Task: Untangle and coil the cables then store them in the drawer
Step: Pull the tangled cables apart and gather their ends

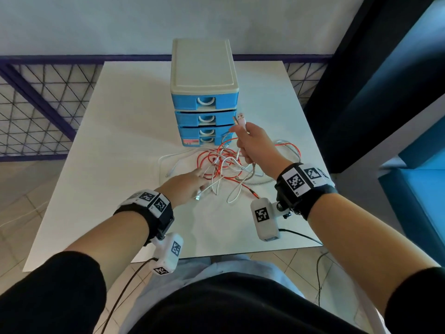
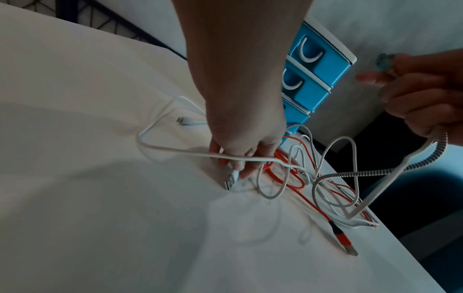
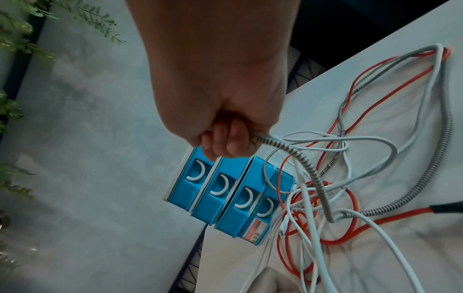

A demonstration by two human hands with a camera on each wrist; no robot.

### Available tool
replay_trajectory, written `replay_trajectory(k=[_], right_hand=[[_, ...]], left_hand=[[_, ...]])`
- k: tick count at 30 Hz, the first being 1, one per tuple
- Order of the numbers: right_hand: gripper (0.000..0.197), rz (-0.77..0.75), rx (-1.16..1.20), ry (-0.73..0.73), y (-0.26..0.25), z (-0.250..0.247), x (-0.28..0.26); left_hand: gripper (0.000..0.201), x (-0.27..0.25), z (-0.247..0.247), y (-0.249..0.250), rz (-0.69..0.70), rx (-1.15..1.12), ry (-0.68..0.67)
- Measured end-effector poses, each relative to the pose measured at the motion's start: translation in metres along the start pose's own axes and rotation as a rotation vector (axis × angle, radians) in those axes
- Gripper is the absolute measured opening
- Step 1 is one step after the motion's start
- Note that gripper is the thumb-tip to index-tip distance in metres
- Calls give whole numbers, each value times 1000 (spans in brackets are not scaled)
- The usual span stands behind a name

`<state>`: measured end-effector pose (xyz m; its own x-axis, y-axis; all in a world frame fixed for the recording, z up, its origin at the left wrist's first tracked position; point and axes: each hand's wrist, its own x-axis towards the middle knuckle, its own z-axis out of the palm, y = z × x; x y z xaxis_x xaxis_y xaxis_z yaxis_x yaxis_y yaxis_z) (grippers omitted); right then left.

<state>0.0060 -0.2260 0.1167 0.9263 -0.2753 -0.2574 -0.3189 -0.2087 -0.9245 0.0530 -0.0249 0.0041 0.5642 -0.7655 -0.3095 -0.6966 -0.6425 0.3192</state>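
The cables (image 1: 224, 165), white, red and spring-wrapped, lie tangled on the table (image 1: 115, 131) just in front of the drawer unit (image 1: 204, 92). The right hand (image 1: 252, 143) is raised above the tangle, fist closed round the spring-wrapped cable (image 3: 295, 154). The left hand (image 2: 240, 138) pinches a white plug (image 2: 231, 179) at the tangle's near edge

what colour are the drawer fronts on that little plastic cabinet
Bright blue drawer fronts with white curved handles, clearest in the right wrist view.
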Motion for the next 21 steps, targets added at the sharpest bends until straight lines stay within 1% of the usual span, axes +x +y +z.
replay_trajectory(k=[3,5,7,9,11,13,14,16,18,19,21], right_hand=[[20,16,-1,4,3,-4,1],[24,33,28,-9,5,-6,-1],[27,43,53,-28,4,-6,-3],[30,50,104,-58,3,-5,-4],[33,37,168,-74,3,-2,-3],[34,-4,207,-67,2,3,-1],[34,-17,222,-65,1,6,-1],[34,-41,219,-65,-3,12,0],[35,-84,201,-61,-10,19,-1],[34,-116,187,-50,-15,23,-2],[32,-190,101,-14,-24,29,-5]], left_hand=[[6,-4,-6,-3,4,102,14],[5,-9,-7,-11,-8,158,39],[6,-12,-11,-16,-60,111,92],[6,-12,-22,-16,-127,-50,211],[11,-10,-38,-10,-175,-260,403],[15,-9,-59,0,-182,-444,611],[17,-9,-71,7,-181,-519,685],[19,-9,-93,21,-196,-681,742],[14,-10,-109,33,-205,-863,747],[12,-11,-114,40,-198,-925,748],[14,-12,-123,50,-168,-983,771]])
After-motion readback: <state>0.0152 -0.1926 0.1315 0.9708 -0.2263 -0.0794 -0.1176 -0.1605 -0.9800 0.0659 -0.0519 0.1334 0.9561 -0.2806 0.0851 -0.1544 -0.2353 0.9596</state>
